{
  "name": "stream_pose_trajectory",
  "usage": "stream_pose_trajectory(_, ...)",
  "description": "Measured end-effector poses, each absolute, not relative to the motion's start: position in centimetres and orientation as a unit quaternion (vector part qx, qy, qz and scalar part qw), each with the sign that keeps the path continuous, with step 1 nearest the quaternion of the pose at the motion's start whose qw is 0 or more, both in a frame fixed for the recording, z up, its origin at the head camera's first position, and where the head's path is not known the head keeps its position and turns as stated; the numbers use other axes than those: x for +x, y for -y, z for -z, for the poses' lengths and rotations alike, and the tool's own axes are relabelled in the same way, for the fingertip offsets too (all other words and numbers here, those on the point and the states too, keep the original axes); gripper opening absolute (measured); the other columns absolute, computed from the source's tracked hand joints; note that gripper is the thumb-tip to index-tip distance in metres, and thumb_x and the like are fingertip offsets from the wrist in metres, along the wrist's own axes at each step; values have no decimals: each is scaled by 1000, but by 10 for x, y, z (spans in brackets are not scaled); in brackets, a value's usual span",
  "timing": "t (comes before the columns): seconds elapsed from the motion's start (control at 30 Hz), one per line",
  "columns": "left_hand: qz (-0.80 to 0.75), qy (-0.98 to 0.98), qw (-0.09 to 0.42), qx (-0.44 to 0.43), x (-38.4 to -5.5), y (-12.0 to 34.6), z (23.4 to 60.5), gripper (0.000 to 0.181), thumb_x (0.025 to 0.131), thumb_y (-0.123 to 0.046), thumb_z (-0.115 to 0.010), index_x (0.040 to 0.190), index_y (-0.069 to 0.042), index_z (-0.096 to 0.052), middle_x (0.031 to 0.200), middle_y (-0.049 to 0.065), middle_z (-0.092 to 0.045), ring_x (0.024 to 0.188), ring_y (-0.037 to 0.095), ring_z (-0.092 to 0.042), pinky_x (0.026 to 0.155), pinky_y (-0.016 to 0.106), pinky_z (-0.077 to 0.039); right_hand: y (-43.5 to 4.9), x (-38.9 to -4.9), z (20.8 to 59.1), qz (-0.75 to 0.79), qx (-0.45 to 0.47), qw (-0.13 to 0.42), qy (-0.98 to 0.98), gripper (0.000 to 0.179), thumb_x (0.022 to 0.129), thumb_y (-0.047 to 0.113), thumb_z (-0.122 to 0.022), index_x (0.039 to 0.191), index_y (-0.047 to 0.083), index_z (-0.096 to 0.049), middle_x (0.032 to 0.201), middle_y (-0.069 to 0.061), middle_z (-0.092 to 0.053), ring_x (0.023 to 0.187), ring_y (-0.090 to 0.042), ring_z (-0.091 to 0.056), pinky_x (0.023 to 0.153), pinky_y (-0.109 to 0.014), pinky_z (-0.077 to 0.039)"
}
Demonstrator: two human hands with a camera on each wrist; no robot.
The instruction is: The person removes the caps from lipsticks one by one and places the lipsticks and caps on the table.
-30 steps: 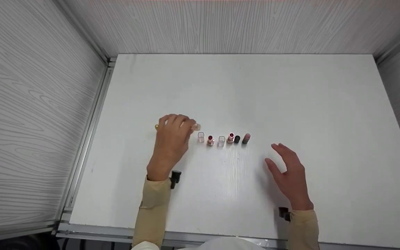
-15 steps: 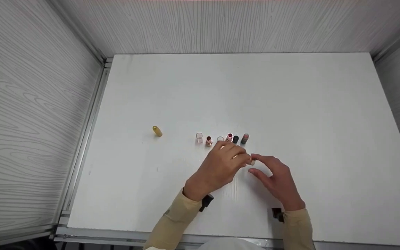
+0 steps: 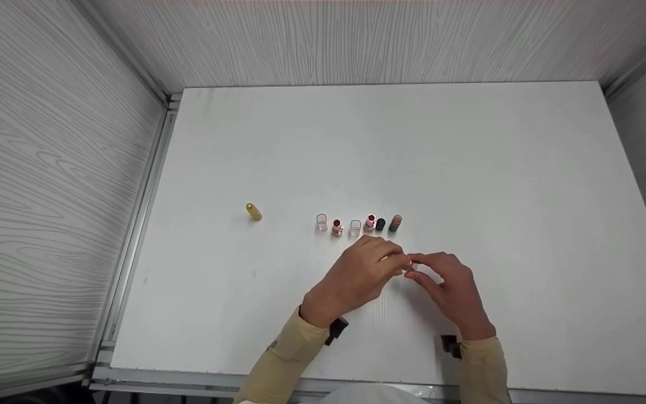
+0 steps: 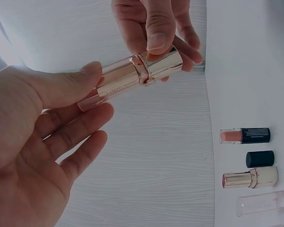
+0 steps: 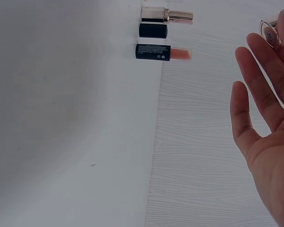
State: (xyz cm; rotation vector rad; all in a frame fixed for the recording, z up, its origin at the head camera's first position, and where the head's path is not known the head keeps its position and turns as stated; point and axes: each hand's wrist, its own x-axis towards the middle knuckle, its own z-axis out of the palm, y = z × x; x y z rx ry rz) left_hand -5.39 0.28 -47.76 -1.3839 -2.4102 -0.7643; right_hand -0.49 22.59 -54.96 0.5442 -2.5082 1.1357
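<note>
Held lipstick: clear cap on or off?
On: in the left wrist view, the clear cap sits over the inner tube of the lipstick.

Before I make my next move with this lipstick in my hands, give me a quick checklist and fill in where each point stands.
1. Left hand gripping the held lipstick: ok, thumb and fingers are on the clear-capped end.
2. Right hand gripping the other end: ok, its thumb lies on the shiny gold base.
3. Clear cap fully seated: cannot tell; it surrounds the tube, but the seam is too small to judge.
4. Pink-tipped lipstick covered by the black cap: not ok, they stand apart, side by side.
5. Yellow-gold tube out of the way: ok, off to the left, well away from both hands.
</note>
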Motion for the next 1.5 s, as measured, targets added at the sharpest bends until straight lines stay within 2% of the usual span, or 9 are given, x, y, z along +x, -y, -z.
stream_pose_trajectory(0.27, 293, 810, 157, -483, -55, -4, 478, 10, 92, -12, -74, 102, -10, -72, 97, 0, -69, 92, 14, -66, 90, 26, -53, -226, -2, 544, -414, 194, 168, 873, 46, 73, -1, -86, 116, 10, -74, 99, -2, -75, 90, -20, -68, 84, -17, -47)
stream_pose_trajectory(0.53, 281, 817, 145, -482, -56, -4, 475, 13, 91, -11, -76, 103, -11, -72, 97, 0, -69, 93, 14, -66, 91, 25, -53, -227, -2, 542, -421, 193, 163, 871, 46, 74, -2, -85, 117, 10, -74, 98, -2, -75, 87, -25, -68, 84, -13, -47)
stream_pose_trajectory(0.73, 267, 824, 151, -477, -57, -4, 472, 12, 91, -9, -75, 103, -12, -72, 99, -1, -69, 94, 14, -66, 92, 25, -52, -229, -3, 540, -394, 193, 163, 884, 47, 72, 0, -88, 116, 11, -74, 99, 0, -75, 89, -18, -69, 84, -14, -50)
stream_pose_trajectory(0.9, 272, 830, 177, -454, -65, 1, 467, 17, 90, -10, -75, 107, -7, -73, 103, 3, -71, 99, 18, -67, 94, 28, -54, -240, 1, 545, -356, 155, 166, 907, 47, 69, 1, -90, 112, 11, -76, 97, 1, -76, 90, -16, -70, 83, -13, -50)
stream_pose_trajectory(1.07, 270, 836, 190, -439, -76, 7, 467, 20, 92, -14, -74, 109, -4, -72, 101, 6, -71, 94, 20, -67, 90, 30, -55, -251, 6, 546, -345, 115, 162, 917, 44, 71, 2, -89, 112, 9, -76, 98, -1, -76, 92, -17, -71, 84, -9, -47)
stream_pose_trajectory(1.3, 266, 836, 196, -437, -89, 2, 471, 18, 94, -14, -72, 110, -6, -73, 100, 5, -71, 90, 19, -68, 83, 31, -55, -256, 8, 544, -359, 93, 167, 913, 46, 72, 0, -87, 116, 9, -75, 101, -1, -76, 94, -17, -71, 84, -5, -45)
stream_pose_trajectory(1.5, 195, 862, 174, -435, -104, -12, 474, 15, 92, -18, -76, 105, -11, -73, 100, 1, -72, 93, 17, -69, 83, 30, -54, -259, 9, 545, -366, 82, 168, 912, 44, 76, 1, -86, 118, 9, -74, 105, -1, -76, 98, -17, -71, 87, -2, -43)
